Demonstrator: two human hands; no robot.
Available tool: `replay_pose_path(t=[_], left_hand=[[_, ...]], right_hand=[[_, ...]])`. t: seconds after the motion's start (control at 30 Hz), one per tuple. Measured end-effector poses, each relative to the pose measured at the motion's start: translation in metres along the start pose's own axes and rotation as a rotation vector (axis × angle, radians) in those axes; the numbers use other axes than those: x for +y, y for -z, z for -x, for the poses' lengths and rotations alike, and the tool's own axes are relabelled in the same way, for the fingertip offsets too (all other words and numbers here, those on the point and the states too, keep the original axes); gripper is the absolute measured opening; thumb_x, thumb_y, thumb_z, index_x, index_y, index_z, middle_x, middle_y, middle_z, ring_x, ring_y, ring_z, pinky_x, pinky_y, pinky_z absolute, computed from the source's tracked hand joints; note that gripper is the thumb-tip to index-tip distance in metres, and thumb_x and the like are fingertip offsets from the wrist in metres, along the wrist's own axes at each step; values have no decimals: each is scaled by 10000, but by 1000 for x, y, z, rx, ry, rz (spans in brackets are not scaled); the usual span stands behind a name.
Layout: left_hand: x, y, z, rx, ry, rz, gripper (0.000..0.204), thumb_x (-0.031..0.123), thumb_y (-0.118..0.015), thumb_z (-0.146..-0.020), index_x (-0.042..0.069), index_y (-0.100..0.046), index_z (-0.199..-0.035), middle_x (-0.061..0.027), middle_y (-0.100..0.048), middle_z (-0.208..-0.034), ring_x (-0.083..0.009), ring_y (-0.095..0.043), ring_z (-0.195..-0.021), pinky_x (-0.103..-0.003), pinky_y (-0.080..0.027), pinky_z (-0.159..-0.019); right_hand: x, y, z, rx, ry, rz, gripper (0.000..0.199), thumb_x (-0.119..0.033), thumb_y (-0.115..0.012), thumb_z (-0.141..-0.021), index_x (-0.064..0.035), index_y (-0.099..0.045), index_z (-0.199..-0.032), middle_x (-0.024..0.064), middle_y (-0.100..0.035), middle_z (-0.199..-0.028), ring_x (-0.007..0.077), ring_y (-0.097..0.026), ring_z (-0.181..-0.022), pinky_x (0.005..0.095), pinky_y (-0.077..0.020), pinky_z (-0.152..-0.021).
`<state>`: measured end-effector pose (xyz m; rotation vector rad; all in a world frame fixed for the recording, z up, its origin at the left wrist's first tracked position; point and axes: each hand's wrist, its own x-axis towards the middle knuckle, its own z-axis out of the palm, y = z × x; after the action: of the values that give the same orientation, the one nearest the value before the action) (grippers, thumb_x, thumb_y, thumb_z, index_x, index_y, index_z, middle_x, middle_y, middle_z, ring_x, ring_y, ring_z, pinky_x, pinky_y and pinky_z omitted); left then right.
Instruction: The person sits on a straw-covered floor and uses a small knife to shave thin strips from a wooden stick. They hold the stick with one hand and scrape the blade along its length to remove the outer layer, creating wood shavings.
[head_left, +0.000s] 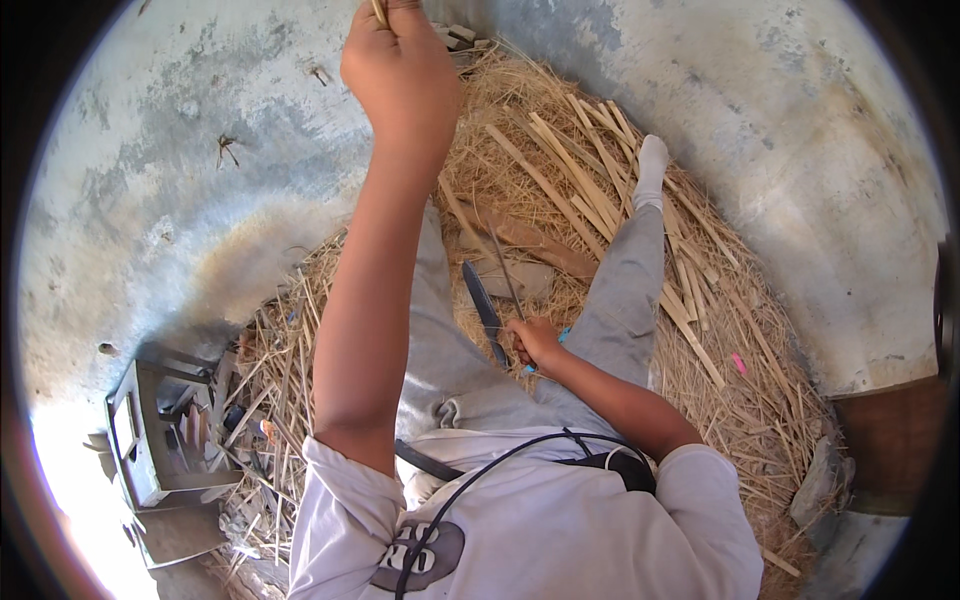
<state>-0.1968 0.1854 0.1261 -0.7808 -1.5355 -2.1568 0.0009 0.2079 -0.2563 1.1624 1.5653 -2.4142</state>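
The stick (380, 12) at the top edge is yellowish tan, the knife (482, 301) at centre blue-black, the thin rod (506, 268) beside it grey-brown. Strips (555, 193) are pale yellow, straw (488, 90) golden brown, trousers (622, 270) grey. The pale grey shirt (570, 520) has a dark round print (438, 562); the wall (180, 90) is mottled white and blue-grey.

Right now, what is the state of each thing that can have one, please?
Left hand: raised, closed around a thin strip.
Right hand: lowered, closed on a thin dark rod.
Knife: unsheathed, beside the right hand.
Pale strips: loose on the straw.
Grey box: open-sided.
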Motion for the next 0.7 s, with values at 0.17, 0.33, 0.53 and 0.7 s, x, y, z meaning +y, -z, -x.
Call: replay_pose_path(t=[0.17,0.33,0.53,0.7], left_hand=[[-2,-11,-2,-1,27,87,610,553,-466,-1088,102,-414,-681,44,-349,-591,-78,-327,-535,-305,-307,-503],[17,-37,17,34,66,80,585,538,-462,-1095,94,-463,-714,49,-362,-609,-76,-334,-553,-292,-320,-520],[-6,-65,5,-79,-58,100,551,520,-482,-1093,85,-522,-757,42,-397,-614,-79,-377,-569,-280,-337,-542],[-4,-68,8,-121,62,106,538,504,-470,-1102,94,-533,-759,49,-411,-613,-77,-382,-562,-286,-321,-527]], right_hand=[[-27,13,2,228,312,-130,239,-193,-692,-911,-96,-511,-788,-18,-459,-566,96,-420,-416,287,-329,-408],[-13,6,-7,289,694,-124,262,-160,-701,-915,-93,-485,-782,-17,-468,-572,96,-418,-413,291,-331,-407],[-11,13,-7,270,114,-2,257,-170,-704,-940,-71,-521,-790,-8,-500,-593,86,-450,-455,311,-345,-418],[-22,19,0,407,657,-50,293,-172,-742,-885,-85,-489,-766,8,-463,-560,124,-427,-409,335,-337,-396]])
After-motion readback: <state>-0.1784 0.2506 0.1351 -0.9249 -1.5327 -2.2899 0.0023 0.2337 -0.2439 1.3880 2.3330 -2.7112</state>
